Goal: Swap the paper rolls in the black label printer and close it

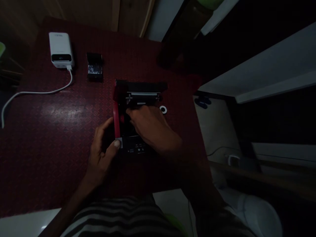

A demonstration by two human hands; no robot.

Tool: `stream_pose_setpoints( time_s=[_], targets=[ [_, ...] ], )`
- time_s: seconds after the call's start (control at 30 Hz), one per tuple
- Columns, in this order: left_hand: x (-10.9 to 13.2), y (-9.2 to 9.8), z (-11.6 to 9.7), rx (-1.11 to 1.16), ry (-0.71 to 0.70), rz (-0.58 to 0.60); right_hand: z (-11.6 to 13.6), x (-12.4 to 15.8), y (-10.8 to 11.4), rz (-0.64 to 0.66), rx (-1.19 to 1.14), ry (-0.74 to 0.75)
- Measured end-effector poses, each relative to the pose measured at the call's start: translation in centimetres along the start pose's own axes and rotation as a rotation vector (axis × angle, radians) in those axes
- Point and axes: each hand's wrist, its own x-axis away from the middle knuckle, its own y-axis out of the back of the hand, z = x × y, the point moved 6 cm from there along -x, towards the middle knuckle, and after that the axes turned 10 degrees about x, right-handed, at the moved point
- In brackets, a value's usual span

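Note:
A small red and black printer [116, 120] sits on the table with its lid [148, 86] raised at the back. Under the lid, a dark roller [143, 98] lies across the opening. My left hand [101, 149] grips the left side, its thumb on the grey front corner and its fingers along the red wall. Reaching into the open bay is my right hand [150, 126], curled downward. Its fingertips and whatever they may hold are hidden. Just right of the printer lies a white ring [163, 109] with a dark centre.
On the dark red patterned table [61, 148], a white power bank [60, 49] has a white cable [44, 92] plugged in. Near it lies a small black object [94, 67] with a shiny middle. A tall dark container [185, 29] with a green top stands at the back right.

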Motion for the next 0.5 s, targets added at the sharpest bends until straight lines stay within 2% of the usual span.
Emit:
stream_pose_setpoints(
  time_s=[0.17,0.33,0.4,0.5],
  targets=[
    [0.0,0.1,0.0,-0.007,-0.001,-0.013,-1.4,1.4,-0.3,-0.084,-0.222,0.028],
    [-0.1,0.2,0.2,-0.027,-0.022,-0.022,-2.4,4.5,0.0,-0.266,-0.521,0.332],
    [-0.1,0.3,0.1,-0.037,-0.031,-0.035,-2.5,4.8,-0.3,-0.276,-0.533,0.391],
    [-0.1,0.4,-0.1,-0.027,-0.021,-0.035,-2.4,4.2,-1.1,-0.264,-0.496,0.403]
  ],
)
